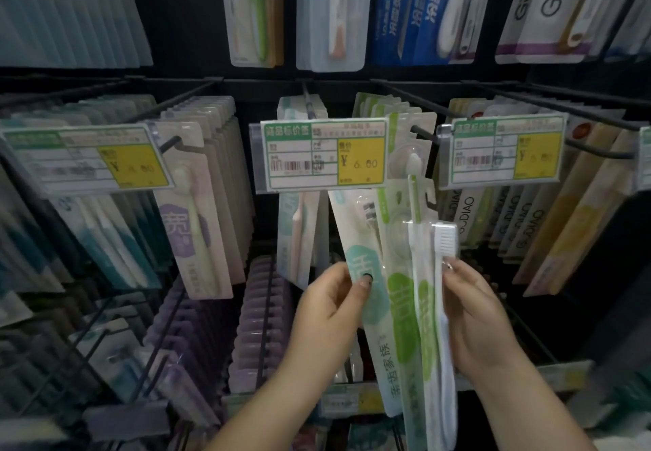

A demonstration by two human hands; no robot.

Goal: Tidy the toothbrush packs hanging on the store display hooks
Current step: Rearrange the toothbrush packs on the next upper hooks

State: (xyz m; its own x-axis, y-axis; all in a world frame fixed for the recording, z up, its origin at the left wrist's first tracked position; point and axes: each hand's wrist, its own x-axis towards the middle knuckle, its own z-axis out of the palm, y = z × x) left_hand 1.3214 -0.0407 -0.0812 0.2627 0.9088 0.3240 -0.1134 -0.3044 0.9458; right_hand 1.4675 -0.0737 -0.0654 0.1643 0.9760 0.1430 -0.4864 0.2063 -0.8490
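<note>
- The left hand has its grip closed on a teal toothbrush pack, thumb pressed on the front.
- The right hand holds the edge of a clear pack with a white brush, fingers curled round it.
- Between them hangs a green toothbrush pack, just in front of the teal one.
- The tops of these packs hide behind a price tag, so the hook there shows only a bit.
- More packs hang in rows on a dark rack all around.
- The left side is blurry, and the tiny words on the tags are hard to read.
</note>
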